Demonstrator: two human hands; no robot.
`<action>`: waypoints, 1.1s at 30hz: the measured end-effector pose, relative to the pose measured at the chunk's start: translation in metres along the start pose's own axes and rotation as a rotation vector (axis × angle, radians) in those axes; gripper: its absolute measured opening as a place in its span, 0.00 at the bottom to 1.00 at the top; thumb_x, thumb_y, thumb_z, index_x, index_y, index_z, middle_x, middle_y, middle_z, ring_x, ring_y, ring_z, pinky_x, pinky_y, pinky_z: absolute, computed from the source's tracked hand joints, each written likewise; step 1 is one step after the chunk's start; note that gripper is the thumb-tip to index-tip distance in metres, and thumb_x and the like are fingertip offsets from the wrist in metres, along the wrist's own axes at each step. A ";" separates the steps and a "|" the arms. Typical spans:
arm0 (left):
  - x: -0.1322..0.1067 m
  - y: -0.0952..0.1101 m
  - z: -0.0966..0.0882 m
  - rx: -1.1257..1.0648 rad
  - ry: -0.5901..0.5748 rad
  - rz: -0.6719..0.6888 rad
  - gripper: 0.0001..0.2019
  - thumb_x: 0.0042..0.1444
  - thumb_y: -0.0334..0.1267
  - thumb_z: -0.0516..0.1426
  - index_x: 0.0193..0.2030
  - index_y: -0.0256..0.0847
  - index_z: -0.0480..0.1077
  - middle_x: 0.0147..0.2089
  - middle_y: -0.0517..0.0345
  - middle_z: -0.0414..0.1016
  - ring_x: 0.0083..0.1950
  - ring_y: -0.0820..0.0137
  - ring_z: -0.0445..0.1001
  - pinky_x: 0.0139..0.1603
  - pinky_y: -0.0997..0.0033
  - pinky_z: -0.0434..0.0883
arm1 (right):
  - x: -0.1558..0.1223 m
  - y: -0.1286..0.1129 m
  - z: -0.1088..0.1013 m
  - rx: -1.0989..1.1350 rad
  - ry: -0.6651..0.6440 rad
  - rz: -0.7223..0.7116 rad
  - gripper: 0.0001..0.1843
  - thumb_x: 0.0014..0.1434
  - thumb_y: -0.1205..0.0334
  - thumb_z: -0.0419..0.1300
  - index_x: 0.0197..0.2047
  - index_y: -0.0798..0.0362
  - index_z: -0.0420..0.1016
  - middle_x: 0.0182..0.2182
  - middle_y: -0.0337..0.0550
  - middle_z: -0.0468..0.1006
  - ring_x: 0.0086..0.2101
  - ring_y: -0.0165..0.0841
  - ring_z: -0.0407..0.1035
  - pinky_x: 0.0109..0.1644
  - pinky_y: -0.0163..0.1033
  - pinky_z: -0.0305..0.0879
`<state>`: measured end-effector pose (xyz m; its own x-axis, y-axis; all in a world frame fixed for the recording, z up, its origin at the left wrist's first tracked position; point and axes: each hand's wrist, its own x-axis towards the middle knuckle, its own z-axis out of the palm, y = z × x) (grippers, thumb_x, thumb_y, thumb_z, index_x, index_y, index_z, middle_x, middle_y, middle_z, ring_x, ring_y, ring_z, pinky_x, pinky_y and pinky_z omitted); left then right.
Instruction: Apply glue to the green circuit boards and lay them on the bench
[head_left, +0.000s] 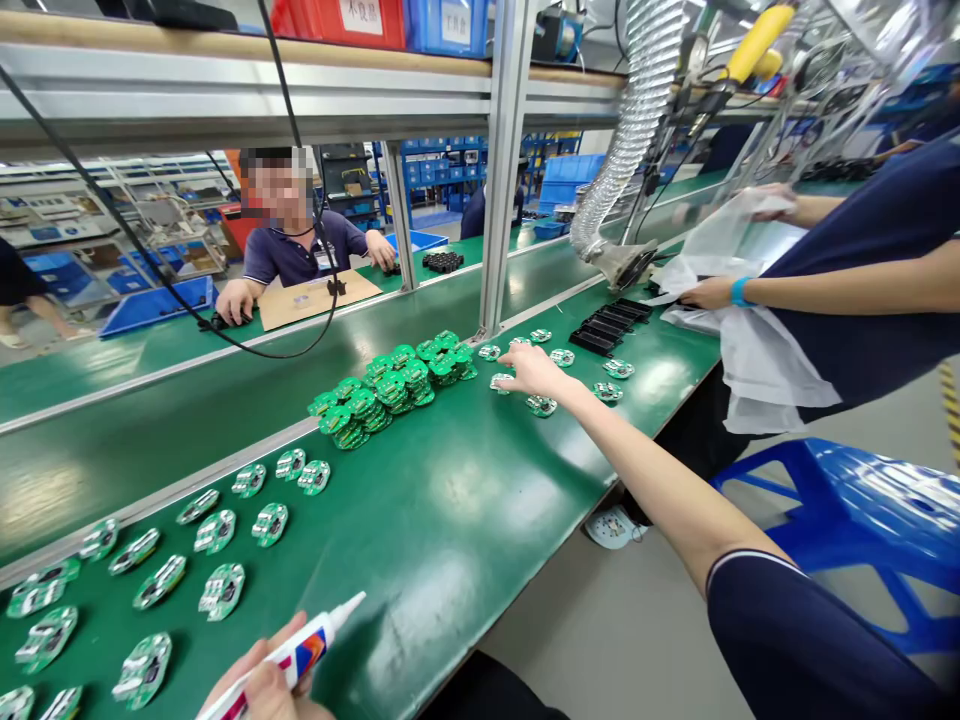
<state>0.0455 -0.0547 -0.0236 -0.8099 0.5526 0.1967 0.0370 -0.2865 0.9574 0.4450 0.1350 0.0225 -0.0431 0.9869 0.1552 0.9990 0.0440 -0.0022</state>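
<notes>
My left hand [266, 685], at the bottom of the head view, is closed around a white glue tube [300, 650] with a pointed nozzle aimed up and right. My right hand [536, 368] is stretched out over the green bench, fingers apart, among several small green circuit boards. Its fingertips are at a circuit board [500, 382]; I cannot tell whether they touch it. Left of that hand stand stacks of green circuit boards [397, 385]. More single circuit boards [215, 531] lie spread on the bench near my left hand.
Black plastic trays [609, 326] lie beyond my right hand, under a silver duct hose [600, 200]. A co-worker at right handles white plastic sheeting [750, 270]; another sits across the bench [442, 520]. A metal post [501, 180] rises behind the boards. A blue stool [885, 490] stands right.
</notes>
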 end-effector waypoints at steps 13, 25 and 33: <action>0.029 0.010 -0.017 -0.427 -0.124 -0.541 0.16 0.50 0.46 0.71 0.40 0.38 0.80 0.40 0.52 0.84 0.35 0.69 0.78 0.29 0.75 0.73 | 0.043 -0.154 -0.008 0.248 0.318 -0.566 0.17 0.70 0.57 0.62 0.58 0.54 0.80 0.50 0.54 0.79 0.52 0.48 0.71 0.57 0.51 0.67; 0.011 0.033 -0.125 -0.374 0.080 -0.590 0.24 0.47 0.46 0.74 0.48 0.36 0.77 0.36 0.46 0.84 0.31 0.62 0.82 0.33 0.65 0.79 | 0.073 -0.191 0.037 0.440 0.413 -0.871 0.31 0.71 0.35 0.48 0.54 0.49 0.82 0.49 0.66 0.82 0.46 0.59 0.78 0.51 0.66 0.74; 0.048 0.049 -0.207 -0.222 0.398 -0.262 0.24 0.41 0.44 0.77 0.42 0.38 0.76 0.34 0.58 0.80 0.28 0.71 0.77 0.26 0.76 0.73 | 0.117 -0.194 0.075 0.509 0.270 -0.821 0.48 0.58 0.17 0.50 0.69 0.40 0.71 0.64 0.63 0.74 0.62 0.69 0.70 0.68 0.73 0.64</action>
<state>-0.1130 -0.2040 -0.0112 -0.9366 0.3004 -0.1803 -0.2868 -0.3617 0.8871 0.2450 0.2539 -0.0327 -0.6507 0.5558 0.5175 0.5355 0.8190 -0.2062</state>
